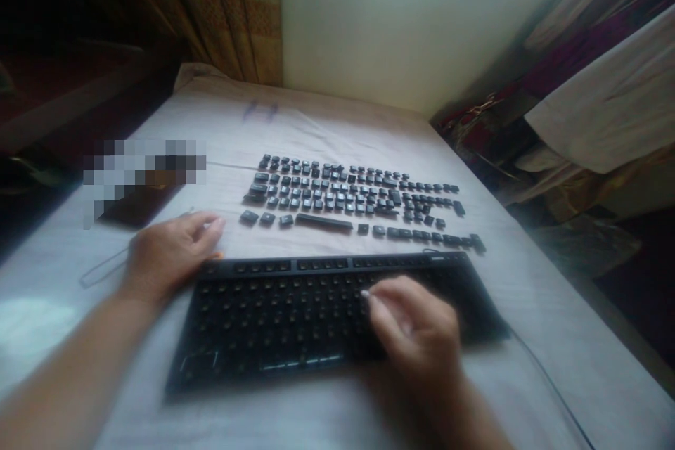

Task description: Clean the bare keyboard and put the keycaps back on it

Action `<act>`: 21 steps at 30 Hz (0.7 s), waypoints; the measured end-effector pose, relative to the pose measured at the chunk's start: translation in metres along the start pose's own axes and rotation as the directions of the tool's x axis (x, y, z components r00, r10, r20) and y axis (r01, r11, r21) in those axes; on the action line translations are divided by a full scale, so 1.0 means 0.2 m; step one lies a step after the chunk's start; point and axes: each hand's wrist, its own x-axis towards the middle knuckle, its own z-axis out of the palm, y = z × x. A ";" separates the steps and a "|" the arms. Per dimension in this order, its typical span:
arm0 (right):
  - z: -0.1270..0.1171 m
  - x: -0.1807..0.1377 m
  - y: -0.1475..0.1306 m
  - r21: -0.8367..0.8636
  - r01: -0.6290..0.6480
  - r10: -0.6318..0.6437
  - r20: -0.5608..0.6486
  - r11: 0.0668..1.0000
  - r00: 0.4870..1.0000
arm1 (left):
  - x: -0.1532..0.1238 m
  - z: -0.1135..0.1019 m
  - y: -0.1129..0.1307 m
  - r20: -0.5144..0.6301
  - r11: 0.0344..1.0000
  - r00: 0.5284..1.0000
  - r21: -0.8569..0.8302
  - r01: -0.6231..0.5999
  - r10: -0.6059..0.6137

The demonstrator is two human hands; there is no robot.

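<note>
A black keyboard (274,323) with its keycaps removed lies in front of me, its bare key posts showing. My right hand (416,316) is over its right-centre part, fingers closed in a pinch. A tiny whitish tip (365,293) shows at the fingertips; what it belongs to is hidden. My left hand (171,249) rests by the keyboard's upper left corner with fingers curled. Something small and orange (217,255) peeks out under it, too little of it to name. Beyond the keyboard, loose black keycaps (327,197) lie in rows, with a long space bar (323,222) in front.
A pale cloth (237,119) covers the surface. A dark brown object (148,197), partly blurred out, lies at the left, near a thin wire loop (103,268). The keyboard cable (553,387) trails to the right. Curtains (226,14) and hanging fabric (612,91) flank the wall.
</note>
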 end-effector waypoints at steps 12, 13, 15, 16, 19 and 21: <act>-0.01 0.01 -0.01 -0.048 0.070 -0.058 0.210 0.996 0.976 | 0.00 -0.03 0.02 0.043 1.000 0.999 0.023 0.002 -0.003; -0.01 0.01 -0.01 -0.054 0.070 -0.057 0.215 0.996 0.975 | 0.01 -0.03 0.02 0.042 1.000 0.999 0.023 0.005 -0.006; 0.00 0.00 -0.01 -0.067 0.068 -0.052 0.224 0.995 0.973 | 0.01 -0.03 0.02 0.034 1.000 0.999 0.024 0.007 -0.008; 0.00 0.00 -0.01 -0.076 0.068 -0.049 0.229 0.995 0.972 | 0.01 -0.03 0.02 0.028 1.000 1.000 0.024 0.004 -0.005; 0.01 -0.01 -0.01 -0.101 0.071 -0.044 0.246 0.992 0.968 | 0.01 -0.02 0.01 0.023 1.000 1.000 0.025 -0.010 0.010; 0.02 -0.01 -0.01 -0.111 0.079 -0.048 0.256 0.991 0.966 | 0.01 -0.02 0.01 0.035 0.999 0.999 0.036 -0.015 0.014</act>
